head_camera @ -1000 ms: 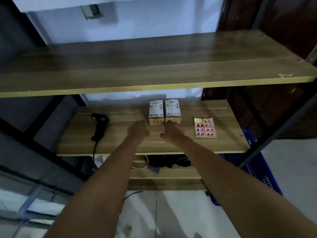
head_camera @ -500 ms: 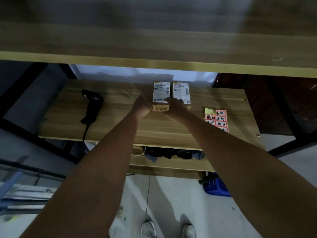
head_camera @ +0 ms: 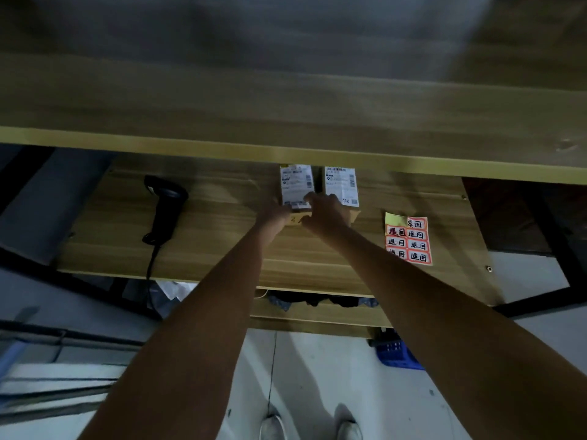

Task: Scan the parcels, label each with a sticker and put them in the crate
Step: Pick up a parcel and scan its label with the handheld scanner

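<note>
The upper shelf (head_camera: 286, 147) hides both parcels' far ends — the blue crate (head_camera: 398, 355) seems mostly hidden.

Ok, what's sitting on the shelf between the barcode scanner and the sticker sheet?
In the head view, two parcels side by side, the left parcel and right parcel, with the left hand and right hand on them, between the barcode scanner and the sticker sheet.

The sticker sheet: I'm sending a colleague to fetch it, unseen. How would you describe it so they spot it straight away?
Look at the wooden middle shelf, below the thicker top board. Right of the two label-topped cardboard parcels lies a flat orange-red sticker sheet. It alone is brightly coloured, with rows of handwritten black characters and a bare yellow corner; the black handheld scanner lies far left.
</note>
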Demonstrator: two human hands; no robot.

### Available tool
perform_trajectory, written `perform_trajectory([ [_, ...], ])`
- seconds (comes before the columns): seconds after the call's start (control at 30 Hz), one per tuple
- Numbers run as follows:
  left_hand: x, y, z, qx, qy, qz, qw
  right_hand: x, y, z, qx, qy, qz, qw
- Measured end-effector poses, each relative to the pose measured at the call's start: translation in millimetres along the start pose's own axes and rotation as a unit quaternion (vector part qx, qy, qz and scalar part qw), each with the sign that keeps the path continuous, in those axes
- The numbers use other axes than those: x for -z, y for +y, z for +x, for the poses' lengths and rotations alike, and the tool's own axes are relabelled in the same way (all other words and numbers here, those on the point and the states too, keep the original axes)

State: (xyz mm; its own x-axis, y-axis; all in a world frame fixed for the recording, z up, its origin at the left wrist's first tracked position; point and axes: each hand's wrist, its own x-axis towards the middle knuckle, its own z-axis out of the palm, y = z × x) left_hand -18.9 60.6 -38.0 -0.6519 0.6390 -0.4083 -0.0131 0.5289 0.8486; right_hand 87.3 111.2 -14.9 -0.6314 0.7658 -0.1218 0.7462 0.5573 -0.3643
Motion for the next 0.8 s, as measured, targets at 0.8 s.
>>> perform_trajectory([
  [0.8, 19.3, -58.8, -74.9, 0.038, 0.05, 0.131, 0.989, -44.7, 2.4, -72.8, -0.059, -0.055, 0.264, 0.961],
])
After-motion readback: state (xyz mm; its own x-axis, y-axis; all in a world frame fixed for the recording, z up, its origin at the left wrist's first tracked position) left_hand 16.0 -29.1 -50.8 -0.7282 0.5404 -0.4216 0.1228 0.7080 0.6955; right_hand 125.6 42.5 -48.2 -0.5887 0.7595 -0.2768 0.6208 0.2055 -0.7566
